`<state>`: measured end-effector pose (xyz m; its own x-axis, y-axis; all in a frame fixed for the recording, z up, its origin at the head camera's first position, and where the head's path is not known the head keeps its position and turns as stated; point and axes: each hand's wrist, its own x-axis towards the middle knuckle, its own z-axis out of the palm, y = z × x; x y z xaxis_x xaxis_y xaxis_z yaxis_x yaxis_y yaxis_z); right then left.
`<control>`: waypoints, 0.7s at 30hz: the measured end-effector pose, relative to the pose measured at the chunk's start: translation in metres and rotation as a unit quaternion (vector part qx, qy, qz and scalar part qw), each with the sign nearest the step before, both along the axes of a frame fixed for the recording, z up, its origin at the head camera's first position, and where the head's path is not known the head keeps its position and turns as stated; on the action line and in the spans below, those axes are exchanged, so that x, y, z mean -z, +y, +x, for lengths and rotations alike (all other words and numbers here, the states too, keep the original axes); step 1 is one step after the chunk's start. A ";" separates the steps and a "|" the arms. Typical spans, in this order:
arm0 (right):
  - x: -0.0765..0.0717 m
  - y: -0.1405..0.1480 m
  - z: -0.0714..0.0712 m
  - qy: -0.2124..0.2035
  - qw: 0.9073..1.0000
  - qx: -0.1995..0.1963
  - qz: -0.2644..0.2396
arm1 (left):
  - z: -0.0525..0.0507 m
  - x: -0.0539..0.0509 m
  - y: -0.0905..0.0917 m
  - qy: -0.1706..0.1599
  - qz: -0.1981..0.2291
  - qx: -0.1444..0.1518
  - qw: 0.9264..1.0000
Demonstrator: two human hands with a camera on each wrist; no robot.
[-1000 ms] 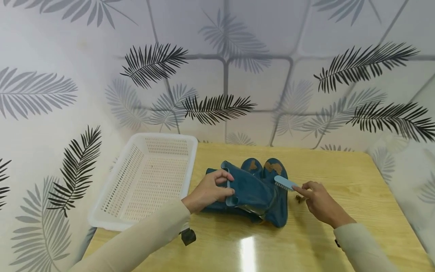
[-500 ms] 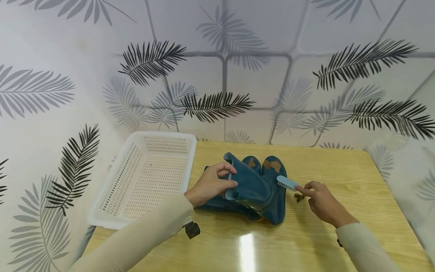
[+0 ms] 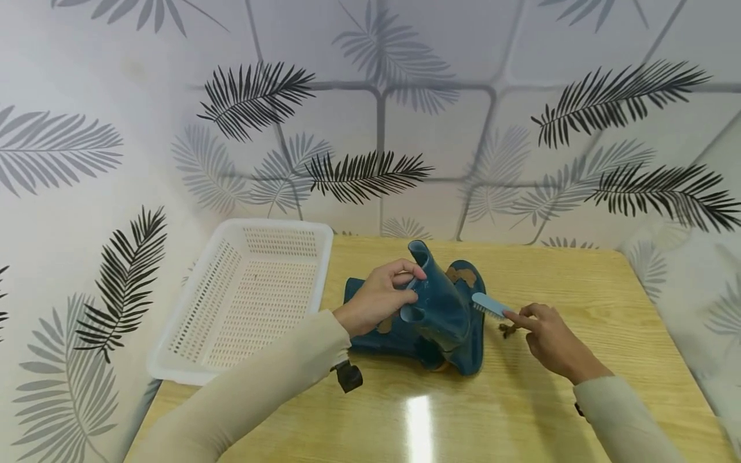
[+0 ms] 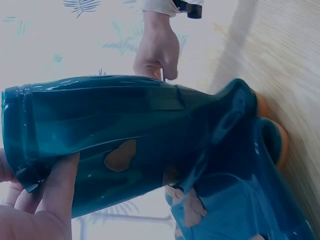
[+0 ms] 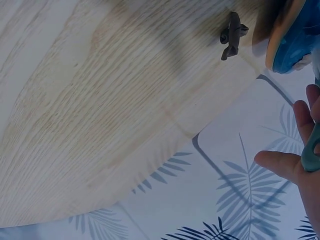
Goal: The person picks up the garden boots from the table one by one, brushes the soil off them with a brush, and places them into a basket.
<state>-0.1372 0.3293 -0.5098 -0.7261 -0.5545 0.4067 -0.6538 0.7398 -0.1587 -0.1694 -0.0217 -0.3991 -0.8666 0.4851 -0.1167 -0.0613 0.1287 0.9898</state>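
My left hand (image 3: 379, 297) pinches the top edge of a dark blue boot (image 3: 444, 305), whose shaft is raised and tilted towards the hand. In the left wrist view, a brown patch (image 4: 120, 156) shows on the shaft of the boot (image 4: 100, 115), with the fingers of my left hand (image 4: 47, 205) at its rim. The other boot (image 3: 384, 344) lies on the table beneath it. My right hand (image 3: 550, 341) grips a light blue brush (image 3: 489, 304), its bristles down by the boot's foot; whether they touch cannot be told. Part of my right hand (image 5: 300, 165) shows in the right wrist view.
A white perforated basket (image 3: 260, 308) stands on the left of the wooden table (image 3: 579, 289). A small brown object (image 3: 507, 330) lies right of the boots, seen also as a dark shape (image 5: 233, 36) in the right wrist view. Leaf-patterned cloth hangs behind.
My left hand has moved right and up, tilting the held boot's shaft more upright and uncovering more of the boot below. My right hand keeps nearly the same place with the brush.
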 end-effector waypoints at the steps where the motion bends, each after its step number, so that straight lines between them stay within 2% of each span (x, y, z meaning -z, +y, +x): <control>1: 0.000 0.001 0.001 0.005 1.000 0.000 0.002 | -0.001 -0.001 0.002 0.001 0.001 0.004 1.000; 10: -0.005 0.004 0.003 0.013 1.000 0.001 0.002 | -0.004 -0.012 0.020 0.035 -0.004 0.014 0.999; 15: -0.007 0.007 0.003 0.013 1.000 0.002 -0.003 | -0.005 -0.019 0.030 0.026 -0.002 0.018 1.000; 19: -0.009 0.009 0.002 0.018 1.000 0.001 -0.011 | -0.006 -0.028 0.033 0.017 0.001 0.011 1.000; 21: -0.010 0.010 0.002 0.020 1.000 0.001 -0.016 | -0.007 -0.033 0.032 0.025 0.006 0.010 1.000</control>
